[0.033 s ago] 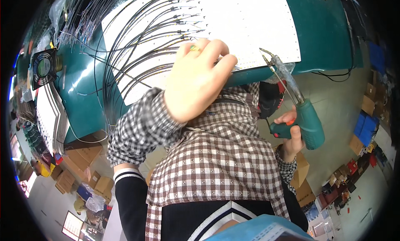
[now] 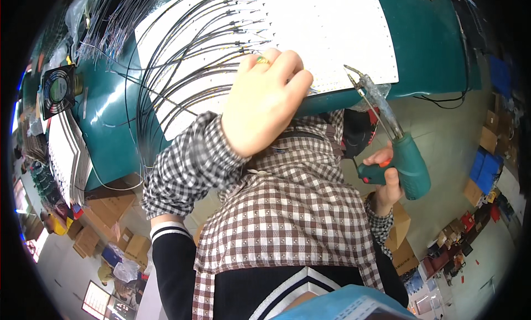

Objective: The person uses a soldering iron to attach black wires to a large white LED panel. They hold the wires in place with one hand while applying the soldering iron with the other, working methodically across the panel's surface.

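Note:
My left hand (image 2: 268, 101), a ring on one finger, bends over the near edge of a white board (image 2: 337, 37). Its fingers are curled in and their tips are hidden, so what they pinch cannot be made out. Beside it, black cables (image 2: 188, 71) lie in a row across the board, thin stripped wire ends (image 2: 257, 32) pointing right. Off the table's edge on the right, my right hand (image 2: 387, 179) grips the handle of a green soldering gun (image 2: 412, 165) with a red trigger. The gun's metal tip (image 2: 347, 68) points up and left, close to the board's right corner.
A green table (image 2: 110, 137) carries the board. A small black fan (image 2: 58, 90) stands at the left, near a stack of white sheets (image 2: 66, 154). Bundled loose wires (image 2: 119, 26) lie at the far left. Cardboard boxes (image 2: 113, 209) sit on the floor.
My left hand has shifted very slightly, its fingers curling a little more. The soldering gun stays almost where it was.

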The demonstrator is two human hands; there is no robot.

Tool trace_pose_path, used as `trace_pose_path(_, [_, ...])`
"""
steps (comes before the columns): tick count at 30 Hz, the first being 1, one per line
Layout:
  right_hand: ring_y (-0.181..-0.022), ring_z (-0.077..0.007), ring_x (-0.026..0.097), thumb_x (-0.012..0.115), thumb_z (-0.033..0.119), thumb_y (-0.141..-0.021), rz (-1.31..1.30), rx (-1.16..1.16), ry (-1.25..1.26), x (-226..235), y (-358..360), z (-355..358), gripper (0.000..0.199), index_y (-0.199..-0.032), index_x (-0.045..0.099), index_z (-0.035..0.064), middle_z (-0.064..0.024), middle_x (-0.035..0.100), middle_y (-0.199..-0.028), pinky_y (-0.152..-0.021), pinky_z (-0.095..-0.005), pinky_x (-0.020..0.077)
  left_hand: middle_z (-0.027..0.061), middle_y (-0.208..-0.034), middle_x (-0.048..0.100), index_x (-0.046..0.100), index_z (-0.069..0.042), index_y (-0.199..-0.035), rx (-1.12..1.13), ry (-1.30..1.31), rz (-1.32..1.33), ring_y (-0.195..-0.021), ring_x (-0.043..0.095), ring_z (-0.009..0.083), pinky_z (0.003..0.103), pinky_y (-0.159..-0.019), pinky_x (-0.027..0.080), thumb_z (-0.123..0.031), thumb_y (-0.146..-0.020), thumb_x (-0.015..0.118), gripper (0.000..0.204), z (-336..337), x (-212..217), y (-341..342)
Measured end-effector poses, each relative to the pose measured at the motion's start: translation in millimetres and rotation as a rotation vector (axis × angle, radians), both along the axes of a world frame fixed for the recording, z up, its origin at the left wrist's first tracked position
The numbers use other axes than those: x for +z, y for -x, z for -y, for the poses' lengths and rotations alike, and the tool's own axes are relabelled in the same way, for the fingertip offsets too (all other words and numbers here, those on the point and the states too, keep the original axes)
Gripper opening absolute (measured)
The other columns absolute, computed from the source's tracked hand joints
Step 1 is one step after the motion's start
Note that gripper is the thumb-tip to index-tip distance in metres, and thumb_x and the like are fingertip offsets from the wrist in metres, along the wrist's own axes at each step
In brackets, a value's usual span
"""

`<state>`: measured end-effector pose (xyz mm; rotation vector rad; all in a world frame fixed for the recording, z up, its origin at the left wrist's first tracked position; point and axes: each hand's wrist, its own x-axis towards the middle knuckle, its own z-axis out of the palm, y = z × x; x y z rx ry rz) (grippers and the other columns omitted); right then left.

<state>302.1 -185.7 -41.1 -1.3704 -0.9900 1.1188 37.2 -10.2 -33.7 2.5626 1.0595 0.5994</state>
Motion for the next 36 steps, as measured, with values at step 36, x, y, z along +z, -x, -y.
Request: trace_pose_path(36, [-0.087, -0.0236, 0.072, 0.085, 0.026, -0.087, -0.084, 0.042, 0.067, 4, 26, 9, 0.051, -0.119, 0.065, -0.0080, -0.0152, 0.074, -0.098, -0.081, -0.0364, 0.0606, 0.0102, -0.083, 0.056, 0.060, -0.005, -0.084, 0.239, 0.353, 0.290, -0.069, 0.062, 0.0319, 0.040, -0.061, 0.051, -0.002, -0.077, 0.073, 0.016, 18, -7, 26])
